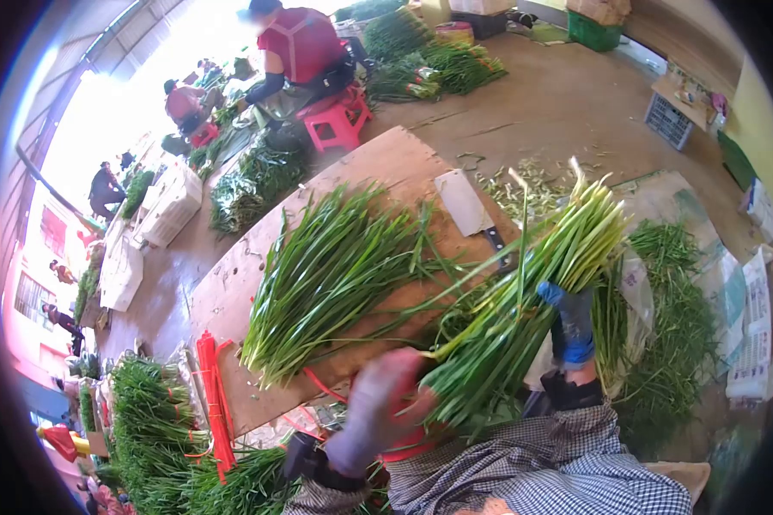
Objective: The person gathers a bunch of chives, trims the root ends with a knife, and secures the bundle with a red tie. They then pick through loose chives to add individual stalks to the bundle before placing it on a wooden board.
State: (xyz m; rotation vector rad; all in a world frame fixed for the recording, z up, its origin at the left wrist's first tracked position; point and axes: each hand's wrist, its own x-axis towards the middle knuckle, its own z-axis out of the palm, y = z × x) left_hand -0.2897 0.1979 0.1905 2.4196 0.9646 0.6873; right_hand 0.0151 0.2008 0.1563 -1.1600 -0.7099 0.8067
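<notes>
Greens bundle (514, 330), strappy, pale-stalked; gloved right hand (569, 322) clasps it; left hand (385, 405) blurred, grip unclear.

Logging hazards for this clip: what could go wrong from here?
The bunch in the right hand could knock the knife, which lies bare on the board with its handle beside that bunch. The bunch also fans out at its leafy end, so some pieces might slip loose.

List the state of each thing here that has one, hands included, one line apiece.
Bunch: gripped, pale ends outward
Right hand: closed around bunch
Left hand: blurred, beside bunch's leaves
Knife: flat on board
Greens pile: spread on board
Red straps: bundled, at board's edge
Nearest stool: occupied
</notes>
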